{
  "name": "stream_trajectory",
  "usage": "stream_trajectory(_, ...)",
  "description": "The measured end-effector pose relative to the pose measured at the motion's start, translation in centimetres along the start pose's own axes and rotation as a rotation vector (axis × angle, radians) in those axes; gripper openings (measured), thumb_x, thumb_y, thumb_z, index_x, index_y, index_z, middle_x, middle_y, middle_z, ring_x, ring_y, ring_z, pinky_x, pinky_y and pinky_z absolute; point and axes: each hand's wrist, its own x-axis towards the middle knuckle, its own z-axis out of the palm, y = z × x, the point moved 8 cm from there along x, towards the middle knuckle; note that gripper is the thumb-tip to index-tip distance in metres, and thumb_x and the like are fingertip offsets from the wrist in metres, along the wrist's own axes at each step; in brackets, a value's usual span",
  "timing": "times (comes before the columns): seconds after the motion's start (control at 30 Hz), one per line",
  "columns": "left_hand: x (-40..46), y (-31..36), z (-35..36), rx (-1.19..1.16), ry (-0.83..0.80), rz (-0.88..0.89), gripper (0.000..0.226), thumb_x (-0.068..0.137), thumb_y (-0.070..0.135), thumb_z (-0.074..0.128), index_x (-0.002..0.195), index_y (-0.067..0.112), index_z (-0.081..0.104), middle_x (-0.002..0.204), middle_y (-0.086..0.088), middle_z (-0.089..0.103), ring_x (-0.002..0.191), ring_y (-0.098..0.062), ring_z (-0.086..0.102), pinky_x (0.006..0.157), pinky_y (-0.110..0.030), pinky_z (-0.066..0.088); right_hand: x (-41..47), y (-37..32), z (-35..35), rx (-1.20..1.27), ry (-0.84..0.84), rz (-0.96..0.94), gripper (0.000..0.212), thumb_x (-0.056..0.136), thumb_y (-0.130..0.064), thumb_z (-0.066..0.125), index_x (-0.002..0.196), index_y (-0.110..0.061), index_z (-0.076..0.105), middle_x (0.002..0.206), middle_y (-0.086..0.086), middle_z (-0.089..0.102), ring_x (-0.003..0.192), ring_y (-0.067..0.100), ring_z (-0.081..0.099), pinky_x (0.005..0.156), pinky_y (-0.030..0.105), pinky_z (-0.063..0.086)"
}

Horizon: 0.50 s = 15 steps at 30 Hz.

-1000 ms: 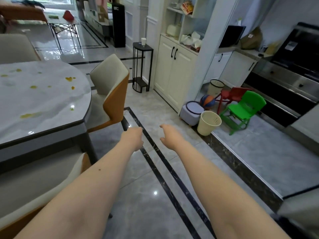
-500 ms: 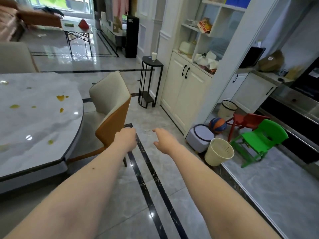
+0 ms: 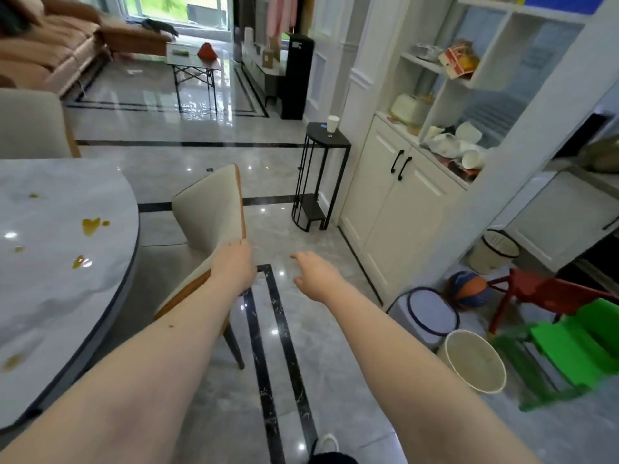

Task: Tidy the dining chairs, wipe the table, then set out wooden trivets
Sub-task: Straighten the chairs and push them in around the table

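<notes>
Dining chair (image 3: 207,212), angled off the table (image 3: 60,279): left hand (image 3: 234,267) meets its backrest, grip hidden; right hand (image 3: 315,272) spread, reaching.

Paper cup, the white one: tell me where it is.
In the head view the paper cup stands upper centre on the black side stand, just left of the white cabinet, beyond the dining chair.

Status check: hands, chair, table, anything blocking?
Left hand at the chair back edge, grip unclear. Right hand open, holding nothing. Table has yellow spills, unwiped. Nothing between hands and chair.
</notes>
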Motion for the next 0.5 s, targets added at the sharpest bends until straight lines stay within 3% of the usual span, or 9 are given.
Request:
stream_trajectory(0.3,11.3,1.6,0.8,-0.082,0.114,-0.324,0.04,0.088,0.025,0.061,0.121,0.007,0.048,0.118,-0.011,0.054,0.106,-0.026,0.054,0.085,-0.036,0.048,14.6,5.4,-6.1,-0.142,-0.075,-0.253,0.059,0.096,-0.012,0.05,0.149,-0.014,0.025,0.149,0.008,0.035,0.132,0.026,0.04,0.105,0.035,0.037)
stream_trajectory(0.5,15.5,-1.0,1.8,-0.025,0.07,-0.492,0.047,0.089,0.03,0.058,0.127,0.007,0.043,0.123,-0.011,0.05,0.112,-0.027,0.05,0.085,-0.036,0.044,22.7,3.4,-6.6,-0.116,-0.155,-0.422,0.058,0.097,-0.016,0.05,0.149,-0.015,0.026,0.149,0.009,0.035,0.131,0.027,0.041,0.104,0.034,0.037)
